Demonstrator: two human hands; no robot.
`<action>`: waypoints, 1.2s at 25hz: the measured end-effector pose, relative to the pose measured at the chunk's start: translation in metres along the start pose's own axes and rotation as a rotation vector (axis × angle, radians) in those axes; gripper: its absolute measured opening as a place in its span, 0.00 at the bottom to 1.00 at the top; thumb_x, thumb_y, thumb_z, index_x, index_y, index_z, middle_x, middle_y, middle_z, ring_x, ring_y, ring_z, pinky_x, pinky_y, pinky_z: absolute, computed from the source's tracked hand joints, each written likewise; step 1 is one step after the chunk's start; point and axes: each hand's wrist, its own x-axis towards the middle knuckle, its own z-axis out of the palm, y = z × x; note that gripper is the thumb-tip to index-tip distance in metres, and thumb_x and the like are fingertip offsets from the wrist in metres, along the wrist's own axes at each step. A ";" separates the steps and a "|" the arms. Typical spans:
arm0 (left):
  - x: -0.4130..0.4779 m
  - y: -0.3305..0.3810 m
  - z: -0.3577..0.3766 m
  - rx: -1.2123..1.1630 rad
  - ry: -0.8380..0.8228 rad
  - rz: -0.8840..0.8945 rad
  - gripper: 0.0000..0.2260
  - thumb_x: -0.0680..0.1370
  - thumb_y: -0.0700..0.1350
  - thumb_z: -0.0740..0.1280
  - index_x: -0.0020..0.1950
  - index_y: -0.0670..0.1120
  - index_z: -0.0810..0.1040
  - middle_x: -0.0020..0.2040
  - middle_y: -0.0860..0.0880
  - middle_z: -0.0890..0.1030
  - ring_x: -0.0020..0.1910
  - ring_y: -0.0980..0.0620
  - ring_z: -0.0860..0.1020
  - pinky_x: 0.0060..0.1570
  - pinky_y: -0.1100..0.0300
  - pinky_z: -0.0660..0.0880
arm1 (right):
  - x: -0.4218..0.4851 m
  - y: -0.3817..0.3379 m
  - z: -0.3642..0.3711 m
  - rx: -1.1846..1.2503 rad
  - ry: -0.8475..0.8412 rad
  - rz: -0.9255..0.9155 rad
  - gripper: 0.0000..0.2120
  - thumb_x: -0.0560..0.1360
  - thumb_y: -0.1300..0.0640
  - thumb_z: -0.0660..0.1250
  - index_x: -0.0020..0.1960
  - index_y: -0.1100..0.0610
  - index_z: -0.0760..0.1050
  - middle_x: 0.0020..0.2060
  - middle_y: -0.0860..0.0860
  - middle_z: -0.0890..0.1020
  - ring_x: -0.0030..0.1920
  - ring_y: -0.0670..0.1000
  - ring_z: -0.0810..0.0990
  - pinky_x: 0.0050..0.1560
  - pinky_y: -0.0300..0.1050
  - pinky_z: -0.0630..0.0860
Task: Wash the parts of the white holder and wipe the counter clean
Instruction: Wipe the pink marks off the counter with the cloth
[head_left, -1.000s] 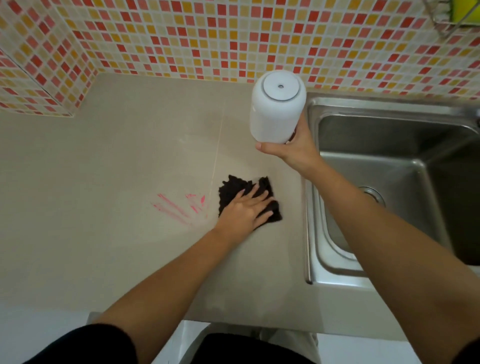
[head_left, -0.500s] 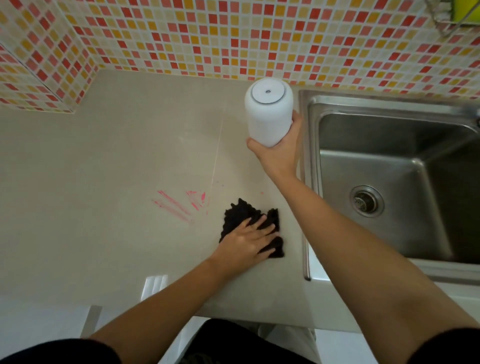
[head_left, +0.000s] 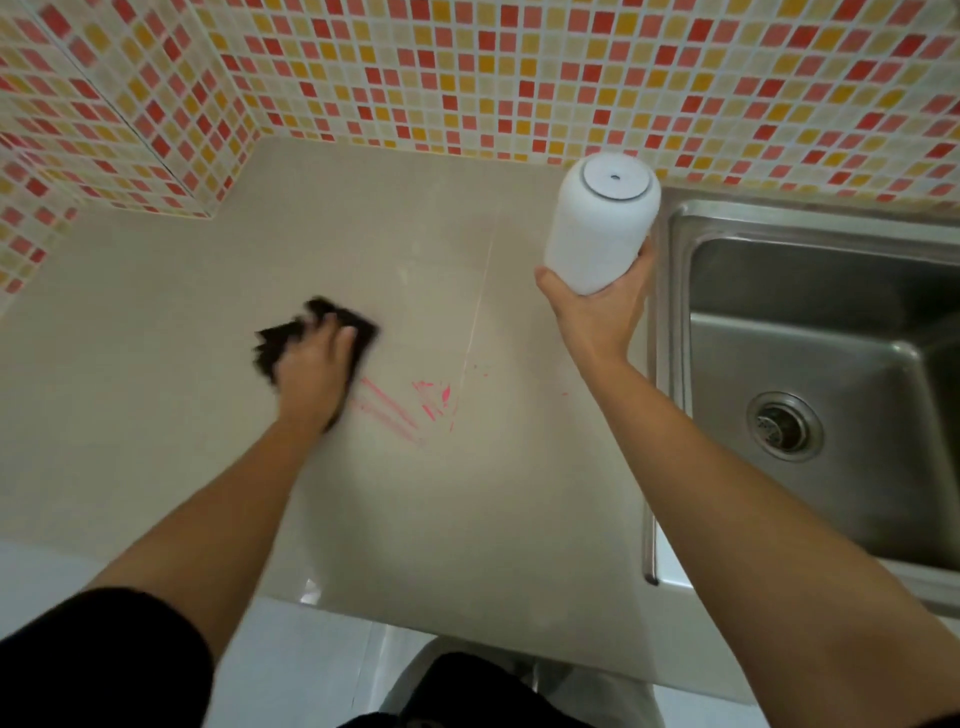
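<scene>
My right hand (head_left: 597, 306) grips the bottom of the white holder (head_left: 600, 223), a rounded white cylinder with a flat grey-rimmed top, and holds it upright above the beige counter (head_left: 182, 415) beside the sink. My left hand (head_left: 314, 374) presses flat on a black cloth (head_left: 291, 338) on the counter, blurred with motion, just left of pink streaks (head_left: 400, 408). The cloth pokes out beyond my fingers at the far side.
A steel sink (head_left: 810, 364) with a round drain (head_left: 784, 426) fills the right side. Mosaic tile walls (head_left: 467, 78) in red, orange and cream close off the back and left. The counter's front edge runs near my body.
My left hand has slid the black cloth from right of the pink streaks to their upper left. My right hand still holds the white holder upright beside the sink.
</scene>
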 end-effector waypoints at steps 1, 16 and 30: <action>-0.016 0.027 0.011 -0.008 0.005 0.128 0.22 0.79 0.51 0.54 0.57 0.35 0.78 0.53 0.33 0.81 0.45 0.32 0.81 0.43 0.45 0.78 | 0.002 0.001 0.001 -0.003 -0.004 0.011 0.45 0.57 0.55 0.79 0.68 0.54 0.60 0.59 0.52 0.71 0.54 0.47 0.74 0.41 0.29 0.72; -0.061 0.085 0.037 -0.061 -0.208 0.489 0.21 0.81 0.53 0.54 0.63 0.42 0.77 0.63 0.42 0.78 0.66 0.39 0.73 0.64 0.45 0.68 | 0.007 -0.006 -0.004 0.029 -0.063 -0.037 0.45 0.56 0.51 0.79 0.67 0.52 0.60 0.60 0.51 0.72 0.57 0.47 0.75 0.46 0.34 0.75; -0.049 0.136 0.054 -0.125 -0.196 0.632 0.22 0.79 0.53 0.55 0.61 0.41 0.78 0.60 0.41 0.79 0.63 0.38 0.75 0.62 0.45 0.70 | 0.006 -0.016 -0.029 -0.055 -0.047 -0.113 0.45 0.55 0.45 0.79 0.66 0.52 0.62 0.57 0.47 0.74 0.56 0.46 0.76 0.52 0.47 0.79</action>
